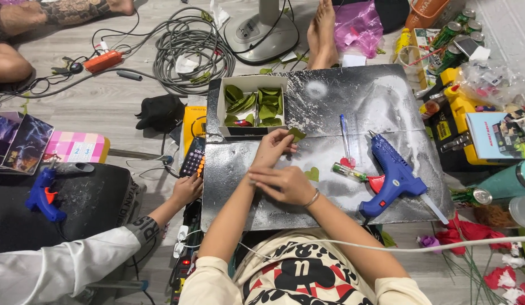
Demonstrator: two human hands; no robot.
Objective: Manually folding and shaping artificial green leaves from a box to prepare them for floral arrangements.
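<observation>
My left hand (272, 148) reaches forward over a silvery, paint-stained board (353, 96) and pinches a small green leaf (297, 134) at its fingertips. Just below it, my right hand (283, 184), with a thin bracelet on the wrist, lies curled on the board with its fingers pointing left. I cannot see whether it holds anything. Another green leaf (312, 174) lies beside its knuckles. A white two-part box of green leaves (254, 104) stands just beyond my left hand.
A blue glue gun (393, 178), a pen (344, 131) and a green stick (348, 172) lie right of my hands. Another person's hand (186, 190) in a white sleeve touches a calculator (193, 158) at the left. Cables, a fan base, cans and red paper flowers (471, 231) surround the board.
</observation>
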